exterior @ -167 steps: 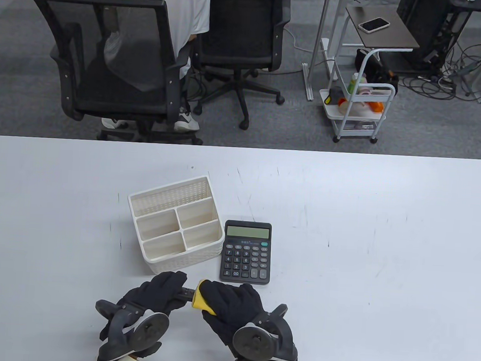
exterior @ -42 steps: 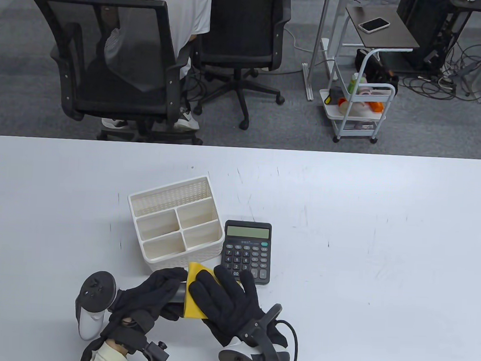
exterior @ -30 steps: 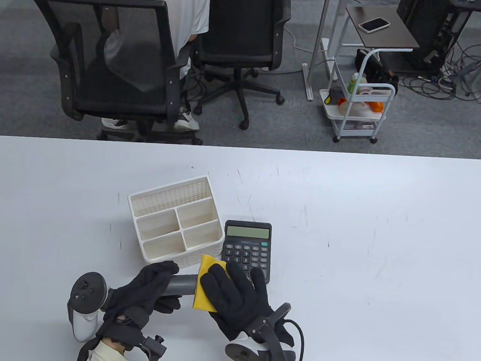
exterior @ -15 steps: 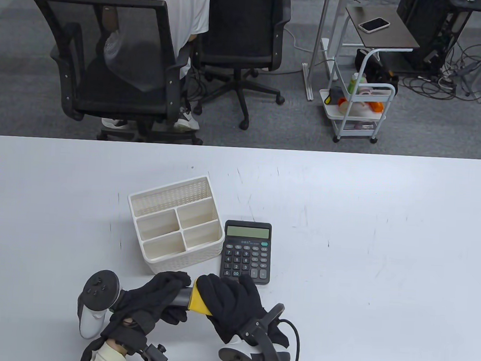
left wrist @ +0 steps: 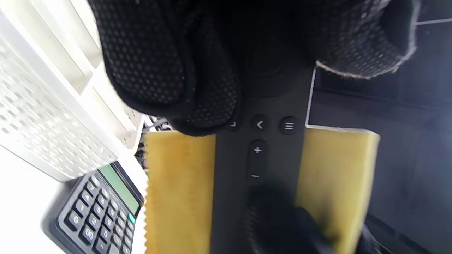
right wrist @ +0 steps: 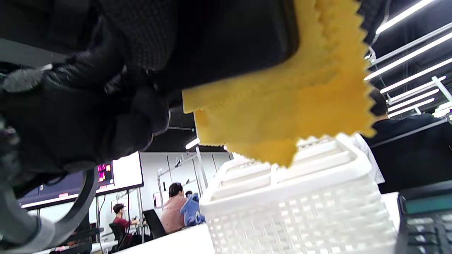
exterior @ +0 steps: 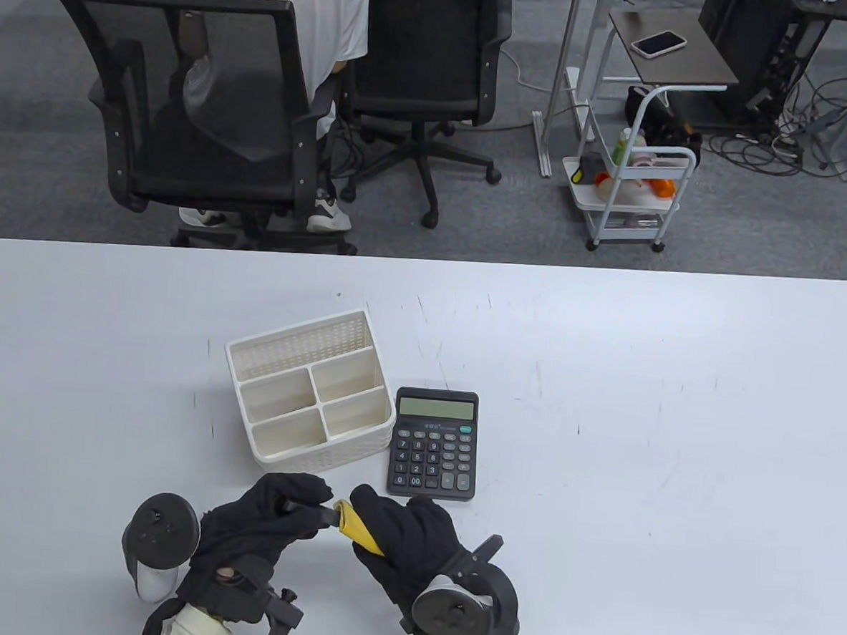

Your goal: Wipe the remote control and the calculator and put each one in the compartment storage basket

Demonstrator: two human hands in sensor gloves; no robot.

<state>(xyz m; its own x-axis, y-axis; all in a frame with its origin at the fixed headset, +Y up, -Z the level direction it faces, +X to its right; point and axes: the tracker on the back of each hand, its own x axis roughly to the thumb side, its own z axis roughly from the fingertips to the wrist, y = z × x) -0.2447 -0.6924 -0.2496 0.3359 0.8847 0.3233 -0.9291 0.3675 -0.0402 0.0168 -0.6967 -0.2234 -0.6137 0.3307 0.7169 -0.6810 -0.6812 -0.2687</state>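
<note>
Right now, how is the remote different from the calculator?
The remote control is held up off the table in the left hand, while the calculator lies flat on the table, untouched. The remote control has a yellow cloth wrapped round it by the right hand; the calculator has none. The calculator shows a greenish screen; the remote control shows only buttons. Both are dark with buttons.

Matt black plastic remote; soft yellow cloth with pinked edges; perforated white plastic basket; smooth desk.

Open-plan office, black mesh chairs on grey carpet, white table, floor cables (tangled), ceiling strip lights
</note>
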